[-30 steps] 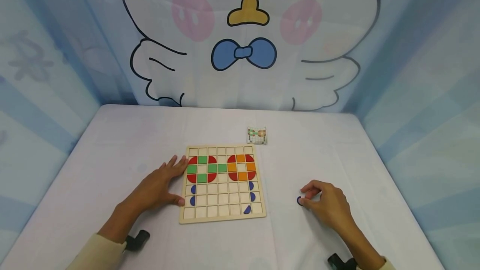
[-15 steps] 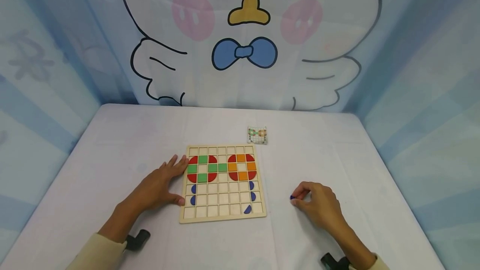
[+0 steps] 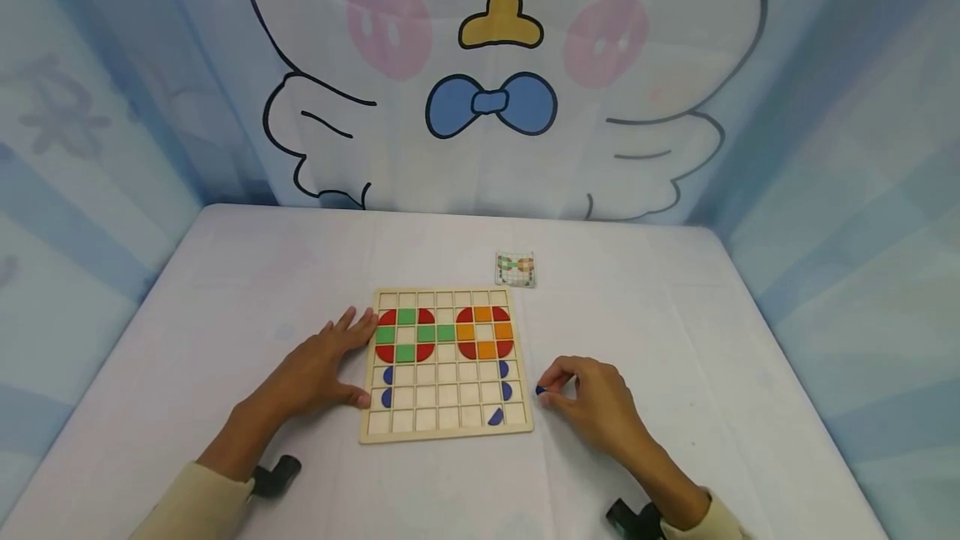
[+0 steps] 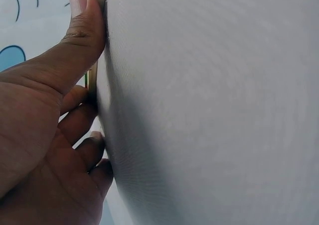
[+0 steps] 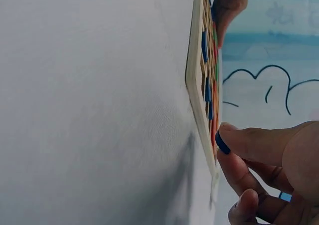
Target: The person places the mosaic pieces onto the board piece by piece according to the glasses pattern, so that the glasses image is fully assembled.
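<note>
A square wooden grid board [image 3: 447,421] lies on the white table, bearing red, green, orange and blue pieces. My left hand [image 3: 321,369] rests at the board's left edge, thumb and fingertips touching its rim with the fingers spread. Just right of the board, my right hand [image 3: 596,402] pinches a small blue piece [image 5: 222,142] between thumb and index finger. Three blue pieces sit near the board's right side, the lowest blue piece [image 3: 496,417] tilted in its cell. Two more, including a blue half-round piece [image 3: 387,397], are in the left column.
A small printed pattern card [image 3: 515,269] lies behind the board's back right corner. Beyond the far table edge hangs a curtain [image 3: 487,165] with a cartoon bird. Dark wrist cameras are strapped near both sleeves.
My right hand has moved left across the table toward the board, carrying the blue piece. The left hand has stayed at the board's left edge.
</note>
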Demonstrator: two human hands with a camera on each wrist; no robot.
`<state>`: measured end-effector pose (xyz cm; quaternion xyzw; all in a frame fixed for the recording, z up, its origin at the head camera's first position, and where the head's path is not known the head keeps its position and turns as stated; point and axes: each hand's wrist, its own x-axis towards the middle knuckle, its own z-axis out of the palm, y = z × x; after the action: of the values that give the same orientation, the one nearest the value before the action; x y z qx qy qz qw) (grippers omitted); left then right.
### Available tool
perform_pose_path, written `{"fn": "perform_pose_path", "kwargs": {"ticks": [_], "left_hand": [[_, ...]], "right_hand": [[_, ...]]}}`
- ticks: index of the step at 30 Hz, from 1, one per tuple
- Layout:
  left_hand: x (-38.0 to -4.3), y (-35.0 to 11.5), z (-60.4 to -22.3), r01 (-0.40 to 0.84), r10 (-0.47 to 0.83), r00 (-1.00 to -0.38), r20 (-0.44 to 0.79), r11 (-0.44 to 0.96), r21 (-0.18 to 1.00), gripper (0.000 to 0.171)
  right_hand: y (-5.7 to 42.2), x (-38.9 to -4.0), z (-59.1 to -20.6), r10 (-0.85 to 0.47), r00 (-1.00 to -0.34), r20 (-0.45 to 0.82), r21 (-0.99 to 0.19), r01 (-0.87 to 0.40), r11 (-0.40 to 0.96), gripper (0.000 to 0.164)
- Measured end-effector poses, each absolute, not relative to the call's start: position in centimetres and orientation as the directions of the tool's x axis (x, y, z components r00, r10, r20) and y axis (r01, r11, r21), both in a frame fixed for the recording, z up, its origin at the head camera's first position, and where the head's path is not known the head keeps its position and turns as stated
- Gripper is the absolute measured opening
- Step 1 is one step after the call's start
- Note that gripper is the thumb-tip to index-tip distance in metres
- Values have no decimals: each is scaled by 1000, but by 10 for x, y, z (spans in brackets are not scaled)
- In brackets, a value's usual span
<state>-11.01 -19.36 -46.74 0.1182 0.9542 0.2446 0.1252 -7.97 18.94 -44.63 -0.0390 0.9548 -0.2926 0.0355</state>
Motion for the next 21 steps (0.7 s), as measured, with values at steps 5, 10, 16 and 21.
{"fn": "perform_pose_path", "kwargs": {"ticks": [5,10,16,21], "left_hand": [[-110,-193,-468,162,286,-941,-181,851,499,125],[-110,-193,-467,161,284,-941,-184,854,495,125],[-111,-193,-468,163,286,-940,-186,856,491,125],[-111,-193,-468,162,285,-940,-188,856,490,124]], "right_hand": [[172,-83,-444,-132,-990,-45,-582,-82,809,22],[159,-85,-442,-155,-987,-42,-607,-98,789,23],[144,-84,-440,-202,-979,-33,-633,-136,762,23],[130,-84,-439,-256,-966,-42,-653,-167,738,18]]}}
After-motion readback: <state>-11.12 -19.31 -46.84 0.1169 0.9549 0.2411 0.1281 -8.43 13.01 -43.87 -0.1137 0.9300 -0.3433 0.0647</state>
